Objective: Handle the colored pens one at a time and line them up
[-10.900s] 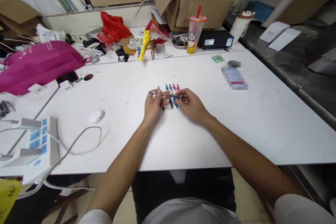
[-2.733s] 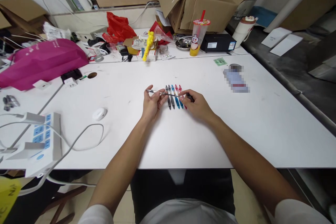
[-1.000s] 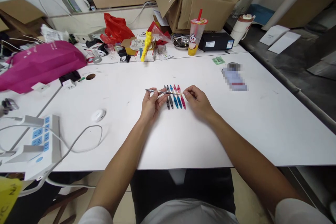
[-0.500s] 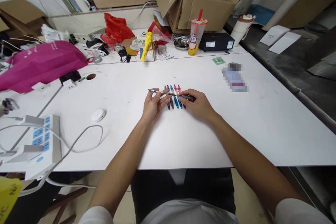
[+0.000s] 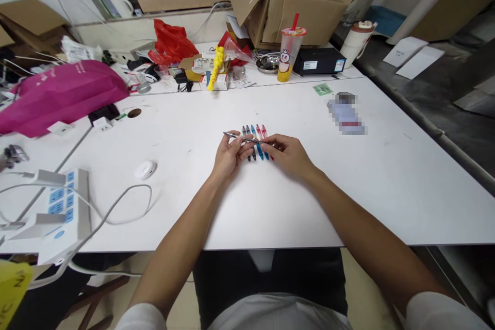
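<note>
step: you hold one pen (image 5: 249, 139) between left hand (image 5: 226, 160) and right hand (image 5: 290, 155), both grips closed on it, over the pen row (image 5: 259, 152) on the surface (image 5: 270, 206). moving it calls for coordinated hands.

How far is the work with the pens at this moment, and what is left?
Five pens lie side by side on the white table, so these look done. One more pen is in hand, between the left hand and the right hand. Only that one seems left, being outside the row; whether it is complete, I cannot tell.
</note>
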The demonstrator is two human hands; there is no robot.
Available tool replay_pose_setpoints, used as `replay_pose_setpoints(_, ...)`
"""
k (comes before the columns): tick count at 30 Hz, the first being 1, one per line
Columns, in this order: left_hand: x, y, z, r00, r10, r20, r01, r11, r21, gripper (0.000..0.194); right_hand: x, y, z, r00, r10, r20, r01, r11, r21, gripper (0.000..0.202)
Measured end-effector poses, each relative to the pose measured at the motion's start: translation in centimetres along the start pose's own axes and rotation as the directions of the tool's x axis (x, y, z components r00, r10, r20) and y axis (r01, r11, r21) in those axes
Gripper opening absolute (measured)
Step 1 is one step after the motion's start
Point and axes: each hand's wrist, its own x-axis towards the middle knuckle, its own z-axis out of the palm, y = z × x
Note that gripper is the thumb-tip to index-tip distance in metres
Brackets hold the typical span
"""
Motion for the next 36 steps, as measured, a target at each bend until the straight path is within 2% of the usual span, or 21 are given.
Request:
replay_pose_setpoints(4,0.1,0.4,0.2,0.998,0.017,-0.060,-0.017,1.000,0.004,0.022,0.0,-0.2,-0.1,0.999,-0.009,-0.048,0.008,1.000,-0.023,0.033)
replay_pose_setpoints(8,0.2,0.8,0.3,0.996,0.049,-0.070,-0.050,0.999,-0.006,0.021,0.1,-0.1,-0.2,0.998,-0.015,-0.063,0.013,1.000,-0.020,0.031)
replay_pose_setpoints(14,0.4,1.6,-0.7,0.985,0.104,-0.142,-0.108,0.994,-0.025,0.024,0.3,0.1,-0.7,0.998,-0.019,-0.060,0.018,1.000,-0.005,0.030)
replay_pose_setpoints(22,0.7,1.8,-1.2,0.983,0.137,-0.122,-0.138,0.990,-0.004,0.021,0.3,-0.5,-1.0,0.997,-0.030,-0.075,0.028,0.999,-0.030,0.027)
replay_pose_setpoints(28,0.8,1.8,-1.5,0.981,0.141,-0.135,-0.143,0.990,-0.009,0.027,0.4,-0.3,-1.1,0.995,-0.046,-0.085,0.043,0.998,-0.037,0.026)
replay_pose_setpoints(36,0.5,0.7,-0.6,0.992,0.103,-0.076,-0.101,0.994,0.032,0.027,0.1,0.0,-0.1,0.999,-0.016,-0.050,0.015,1.000,-0.013,0.028)
